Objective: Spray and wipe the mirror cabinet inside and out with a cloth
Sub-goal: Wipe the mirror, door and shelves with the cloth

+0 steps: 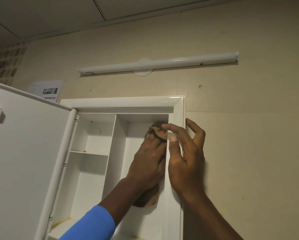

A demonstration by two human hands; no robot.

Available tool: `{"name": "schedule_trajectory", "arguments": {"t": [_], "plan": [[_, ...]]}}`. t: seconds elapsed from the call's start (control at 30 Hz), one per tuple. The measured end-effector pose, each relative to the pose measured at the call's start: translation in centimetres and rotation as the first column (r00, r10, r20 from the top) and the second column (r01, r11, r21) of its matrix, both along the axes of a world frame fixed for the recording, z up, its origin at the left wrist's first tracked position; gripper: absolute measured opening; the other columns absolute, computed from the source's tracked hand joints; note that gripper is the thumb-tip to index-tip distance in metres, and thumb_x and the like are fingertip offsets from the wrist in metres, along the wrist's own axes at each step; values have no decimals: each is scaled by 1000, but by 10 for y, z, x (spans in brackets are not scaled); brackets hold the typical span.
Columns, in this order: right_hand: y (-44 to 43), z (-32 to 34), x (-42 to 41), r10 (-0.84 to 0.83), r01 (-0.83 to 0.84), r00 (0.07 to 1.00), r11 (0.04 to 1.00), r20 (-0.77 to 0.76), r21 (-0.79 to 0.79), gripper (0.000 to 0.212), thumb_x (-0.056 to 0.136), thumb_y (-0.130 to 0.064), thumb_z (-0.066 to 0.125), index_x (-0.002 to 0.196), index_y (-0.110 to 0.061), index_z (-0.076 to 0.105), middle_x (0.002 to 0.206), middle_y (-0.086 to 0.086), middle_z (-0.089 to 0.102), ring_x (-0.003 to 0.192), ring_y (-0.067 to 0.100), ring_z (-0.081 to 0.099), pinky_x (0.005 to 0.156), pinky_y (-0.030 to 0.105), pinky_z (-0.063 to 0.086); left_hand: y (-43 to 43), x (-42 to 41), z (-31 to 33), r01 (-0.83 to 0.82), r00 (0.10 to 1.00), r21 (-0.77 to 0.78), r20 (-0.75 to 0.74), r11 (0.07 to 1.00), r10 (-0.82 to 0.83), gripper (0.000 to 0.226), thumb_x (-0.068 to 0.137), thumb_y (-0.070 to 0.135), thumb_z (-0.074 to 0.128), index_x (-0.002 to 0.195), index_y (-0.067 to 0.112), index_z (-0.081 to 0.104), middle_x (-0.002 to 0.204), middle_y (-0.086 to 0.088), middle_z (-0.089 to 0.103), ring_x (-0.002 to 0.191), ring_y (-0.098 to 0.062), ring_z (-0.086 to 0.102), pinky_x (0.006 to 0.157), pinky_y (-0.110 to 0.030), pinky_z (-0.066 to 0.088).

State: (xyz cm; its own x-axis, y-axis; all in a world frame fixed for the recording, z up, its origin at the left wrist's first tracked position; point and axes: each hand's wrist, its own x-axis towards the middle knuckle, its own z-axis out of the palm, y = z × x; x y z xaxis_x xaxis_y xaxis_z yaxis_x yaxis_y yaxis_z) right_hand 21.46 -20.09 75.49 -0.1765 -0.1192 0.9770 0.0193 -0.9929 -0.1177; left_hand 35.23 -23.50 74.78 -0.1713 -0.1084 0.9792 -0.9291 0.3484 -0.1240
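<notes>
The brown crumpled cloth (158,133) is near the middle of the frame, inside the right compartment of the white plastic mirror cabinet (121,103), high up against the inner side wall on the right. The left hand (148,158) lies over the cloth and presses it to this wall with rather straight fingers; the upper end of the cloth folds around the fingertips, and the lower end hangs out below the wrist. The left arm wears a bright blue sleeve (93,226), which comes in from the bottom of the frame. The right hand (186,153) holds the right front frame of the cabinet: the thumb lies on the front face, the first finger reaches across it toward the cloth, and the other fingers curl around the outer edge, next to the beige wall (249,153). A thin white vertical divider (112,144) separates the two compartments, and the left one has a small white shelf (88,153). The white cabinet door (27,153) stands open at the left of the frame. On the wall above the cabinet is a long white tube lamp (162,64), and at the upper left, behind the door, hangs a printed paper sheet (46,90).
</notes>
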Motion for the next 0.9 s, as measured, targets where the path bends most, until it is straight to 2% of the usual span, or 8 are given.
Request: {"name": "schedule_trajectory", "arguments": {"t": [0.07,0.17,0.33,0.43,0.53,0.67,0.8,0.9], "plan": [[2,0,-1,-7,7,1000,1000,-3,-4,32,102,-23,47,113,-32,76,152,-3,43,119,-29,44,91,-5,37,6,-1,-5,38,998,11,47,999,-38,52,106,19,59,156,25,45,164,19,29,157,0,19,129,-36,24],[3,-2,-2,-54,54,999,998,-5,-17,34,102,-18,47,118,-28,76,153,2,43,114,-33,43,87,-7,35,13,-1,-31,64,990,40,122,997,-68,56,106,15,54,160,18,40,170,6,29,161,-14,17,131,-42,16],[9,-5,-2,-113,112,993,993,-29,-22,32,108,-18,46,124,-27,73,156,3,41,120,-6,52,90,-5,38,11,21,-88,-230,928,58,312,971,201,59,110,40,26,164,14,30,172,-7,25,162,-28,14,130,-54,15],[11,-4,-4,-136,135,989,991,-55,-26,37,106,-23,42,126,-26,72,156,5,40,116,-8,52,89,-5,38,13,19,-58,-262,963,78,91,962,255,59,107,41,34,161,15,34,167,-13,35,158,-33,24,130,-54,14],[10,-4,-3,-191,190,980,981,-57,-24,37,106,-25,41,128,-27,71,156,5,39,115,-25,47,88,-6,38,15,24,-10,-300,923,73,-229,951,309,55,104,46,35,145,12,49,140,-17,58,130,-36,54,115,-48,40],[11,-7,-3,-201,202,977,979,-72,10,35,109,-24,43,130,-23,70,157,6,39,116,-32,40,87,-8,36,11,24,-9,-312,920,41,-237,949,312,54,103,45,38,139,8,53,127,-20,63,118,-39,58,107,-48,45],[10,-8,-3,-194,195,979,980,-66,20,31,110,-16,47,131,-22,70,156,7,39,116,-31,42,87,-7,37,10,28,-69,-223,946,76,-224,972,234,61,105,37,34,156,3,38,158,-24,44,148,-39,41,126,-47,27],[9,-7,-3,-200,201,978,979,-65,14,31,111,-17,46,130,-23,70,154,7,39,115,-28,44,89,-4,39,16,32,-114,-230,967,68,-98,971,236,61,100,23,34,155,-4,39,161,-28,39,151,-44,36,128,-51,22]]}}
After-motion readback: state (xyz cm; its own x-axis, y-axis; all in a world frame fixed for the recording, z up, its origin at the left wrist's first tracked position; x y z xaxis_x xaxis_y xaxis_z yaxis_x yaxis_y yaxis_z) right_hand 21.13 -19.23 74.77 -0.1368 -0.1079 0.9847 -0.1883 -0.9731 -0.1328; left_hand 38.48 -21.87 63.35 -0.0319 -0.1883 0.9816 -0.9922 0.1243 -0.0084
